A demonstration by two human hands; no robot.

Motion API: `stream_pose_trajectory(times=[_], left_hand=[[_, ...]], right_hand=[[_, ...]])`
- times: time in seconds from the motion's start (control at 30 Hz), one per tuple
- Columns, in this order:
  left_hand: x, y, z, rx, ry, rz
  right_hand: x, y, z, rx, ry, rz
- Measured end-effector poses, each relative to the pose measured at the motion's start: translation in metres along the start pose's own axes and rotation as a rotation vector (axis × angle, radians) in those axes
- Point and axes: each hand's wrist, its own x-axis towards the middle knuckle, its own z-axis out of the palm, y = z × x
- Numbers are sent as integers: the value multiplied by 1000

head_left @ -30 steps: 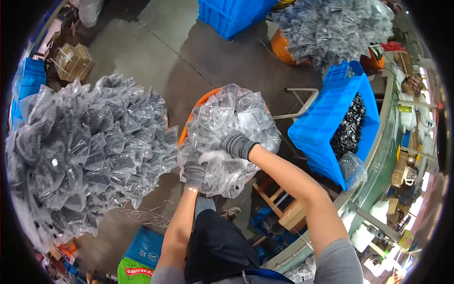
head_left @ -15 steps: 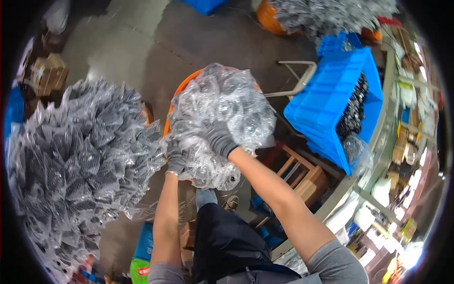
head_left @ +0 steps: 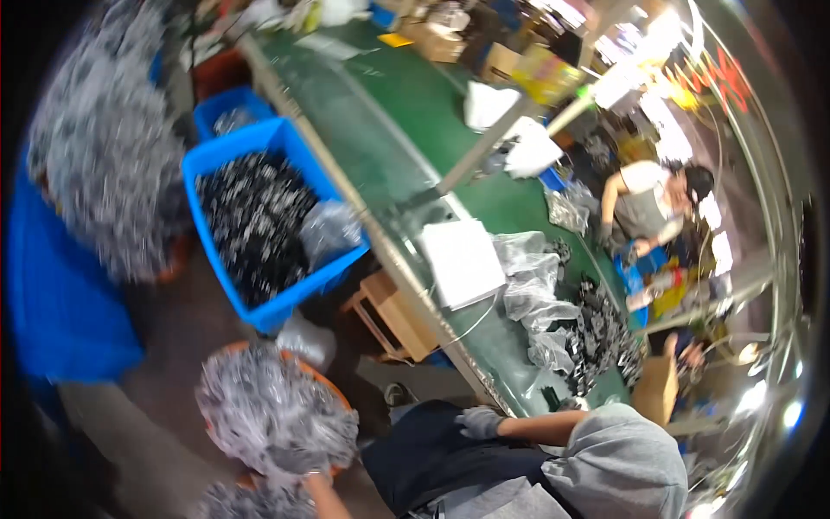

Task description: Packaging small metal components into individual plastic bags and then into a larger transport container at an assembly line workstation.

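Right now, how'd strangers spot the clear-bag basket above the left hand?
Beside the green table stands a blue bin of black pieces. Below that, above the left hand, is the basket; unlike neighbouring bag heaps, it shows a long orange rim.

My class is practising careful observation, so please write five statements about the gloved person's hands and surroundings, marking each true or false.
1. The left hand is at the clear plastic heaped in the orange basket. True.
2. The right hand is inside the blue bin. False: it is apart from the bin, by the person's dark clothing.
3. The blue bin holds many black pieces. True.
4. The white stack lies on the floor. False: it lies on the green table.
5. A co-worker is across the green table. True.
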Motion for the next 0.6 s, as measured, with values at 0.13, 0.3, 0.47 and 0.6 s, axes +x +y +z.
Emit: stream_pose_trajectory(times=[0.13, 0.3, 0.47, 0.6], left_hand=[[-124, 240, 3, -286, 384, 919], [-190, 506, -66, -310, 648, 1566], [-285, 636, -209, -466, 1145, 1775], [-290, 625, -168, -471, 972, 1768]], right_hand=[[-27, 57, 80, 413, 162, 148], [-18, 78, 93, 688, 279, 12], [-90, 95, 102, 1163, 609, 291], [-99, 102, 148, 1366, 637, 493]])
